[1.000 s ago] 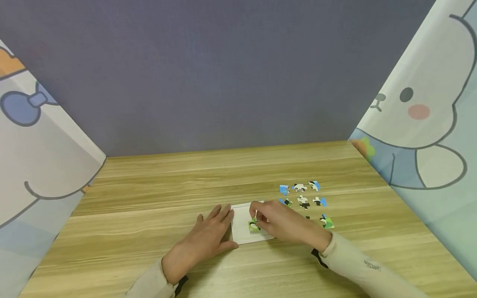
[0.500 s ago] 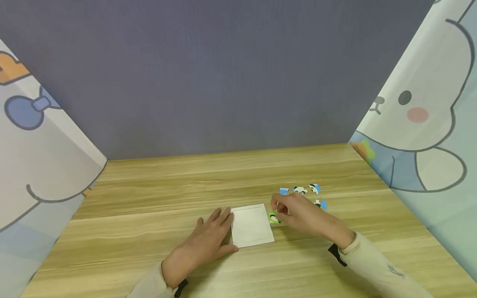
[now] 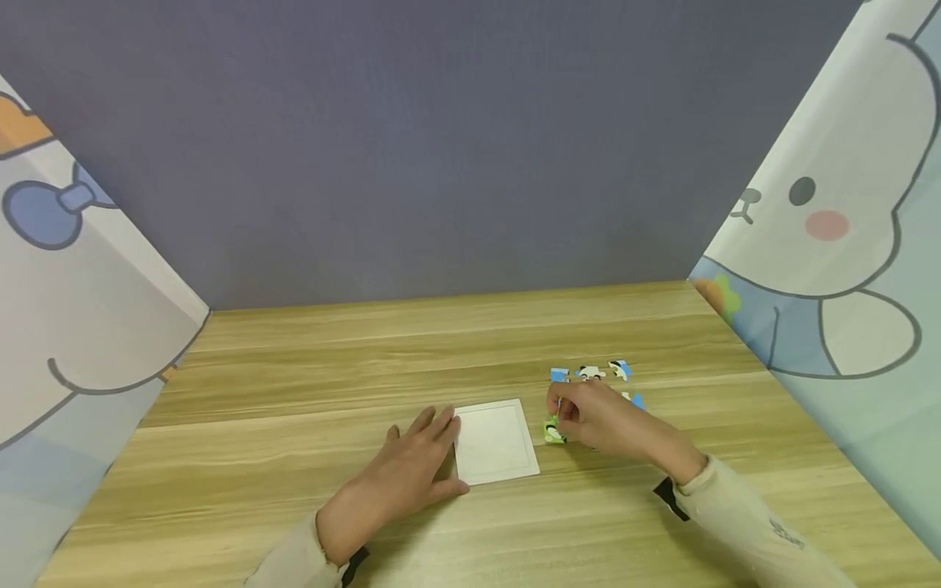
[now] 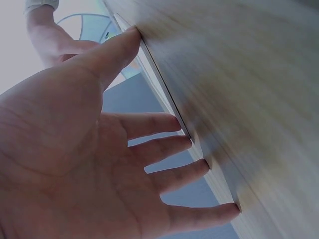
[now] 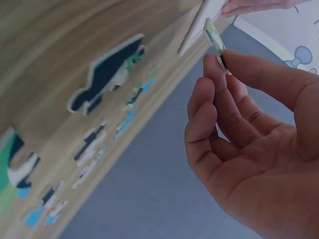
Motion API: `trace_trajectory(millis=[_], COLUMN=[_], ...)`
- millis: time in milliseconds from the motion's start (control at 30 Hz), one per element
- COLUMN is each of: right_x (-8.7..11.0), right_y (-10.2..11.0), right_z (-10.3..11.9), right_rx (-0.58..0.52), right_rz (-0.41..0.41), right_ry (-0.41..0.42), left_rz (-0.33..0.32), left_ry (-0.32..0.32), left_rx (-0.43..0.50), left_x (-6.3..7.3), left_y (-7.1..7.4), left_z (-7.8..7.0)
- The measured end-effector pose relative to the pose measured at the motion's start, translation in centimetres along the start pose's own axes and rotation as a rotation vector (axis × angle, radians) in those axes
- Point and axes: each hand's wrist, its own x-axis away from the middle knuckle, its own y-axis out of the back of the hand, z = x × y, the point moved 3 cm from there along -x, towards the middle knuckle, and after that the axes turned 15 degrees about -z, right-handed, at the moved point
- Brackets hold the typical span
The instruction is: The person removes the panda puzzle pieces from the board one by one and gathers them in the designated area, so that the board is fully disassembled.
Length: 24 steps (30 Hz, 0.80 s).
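My right hand (image 3: pixel 613 423) pinches a green jigsaw puzzle piece (image 3: pixel 553 432) between thumb and fingertip, just right of the white square puzzle tray (image 3: pixel 497 443). Seen from the right wrist, the held piece (image 5: pixel 213 36) is tilted nearly on edge, off the table. My left hand (image 3: pixel 400 472) lies along the tray's left edge, fingers spread and thumb at its near corner. In the left wrist view, the left fingertips (image 4: pixel 172 123) touch that edge. Loose pieces, including a panda-face piece (image 3: pixel 590 372), lie beyond the right hand, which hides some of them.
A blue piece (image 3: pixel 559 375) and a blue-and-white piece (image 3: pixel 621 370) lie in the back row. A dark piece (image 5: pixel 107 69) rests on the wooden table (image 3: pixel 309 367). A grey panel (image 3: pixel 456 147) stands behind, with cartoon-printed panels at both sides.
My right hand has carried the green puzzle piece from above the tray to the right, past its edge, uncovering the tray's inside. The left hand has stayed at the tray.
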Motion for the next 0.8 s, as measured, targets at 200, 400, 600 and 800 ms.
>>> trace_trajectory(millis=[200, 400, 600, 800], right_x=[-0.1, -0.2, 0.4, 0.8], right_y=[-0.6, -1.0, -1.9, -2.3], right_z=[-0.8, -1.2, 0.3, 1.1], right_rx=[0.031, 0.052, 0.285, 0.426], right_rz=[0.013, 0.044, -0.049, -0.162], right_ry=[0.003, 0.004, 0.093, 0.201], left_rz=[-0.005, -0.017, -0.018, -0.011], left_ry=[0.004, 0.01, 0.001, -0.002], left_rx=[0.015, 0.018, 0.015, 0.014], left_x=[0.3, 0.4, 0.3, 0.1], left_y=[0.3, 0.3, 0.3, 0.3], left_z=[-0.1, -0.1, -0.1, -0.1])
